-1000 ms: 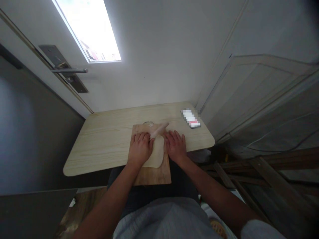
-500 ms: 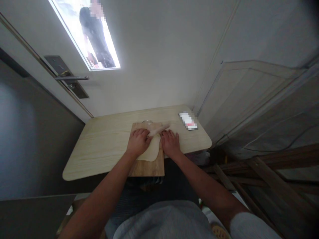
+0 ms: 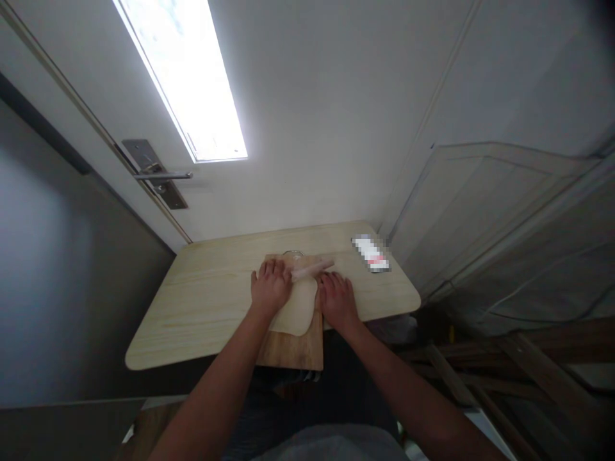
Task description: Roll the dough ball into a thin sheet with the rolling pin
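A thin, pale sheet of dough lies on a wooden cutting board. Across the dough's far edge a light wooden rolling pin rests at a slant, its right end showing. My left hand is palm down over the pin's left end, fingers bent over it; that end is hidden beneath the hand. Beside the dough's right edge, below the pin's free end, my right hand lies palm down with fingers stretched out, its thumb side by the dough. The right hand appears to be off the pin.
The board overhangs the front edge of a pale wood table. A phone lies at the table's right back. Behind stands a white door with a metal handle and a bright window. Wooden beams are at lower right.
The view has tilted up, so table and hands sit lower in the picture. The person seen through the window is out of sight. Both hands stay by the pin and dough.
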{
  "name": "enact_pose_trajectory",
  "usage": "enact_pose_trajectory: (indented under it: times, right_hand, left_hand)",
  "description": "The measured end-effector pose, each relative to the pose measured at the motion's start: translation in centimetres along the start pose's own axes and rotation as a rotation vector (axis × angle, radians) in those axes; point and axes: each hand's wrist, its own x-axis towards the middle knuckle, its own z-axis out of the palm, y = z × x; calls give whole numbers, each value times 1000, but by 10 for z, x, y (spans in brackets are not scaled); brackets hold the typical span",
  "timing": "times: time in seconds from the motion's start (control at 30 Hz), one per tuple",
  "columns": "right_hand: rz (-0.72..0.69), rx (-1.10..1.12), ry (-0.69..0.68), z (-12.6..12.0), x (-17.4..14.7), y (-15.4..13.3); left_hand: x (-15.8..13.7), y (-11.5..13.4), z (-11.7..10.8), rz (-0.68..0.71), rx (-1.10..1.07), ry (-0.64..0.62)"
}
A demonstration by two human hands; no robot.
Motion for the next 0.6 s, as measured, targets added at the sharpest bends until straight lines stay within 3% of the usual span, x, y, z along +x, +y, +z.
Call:
enact_pose_trajectory:
  times: [0.3,0.6]
  right_hand:
    - [34,-16,-64,-4,0,0]
    - [28,34,-20,0,-2,2]
  left_hand:
    - [-56,18,-3,27,-56,40]
    - [-41,11,3,-13,-68,88]
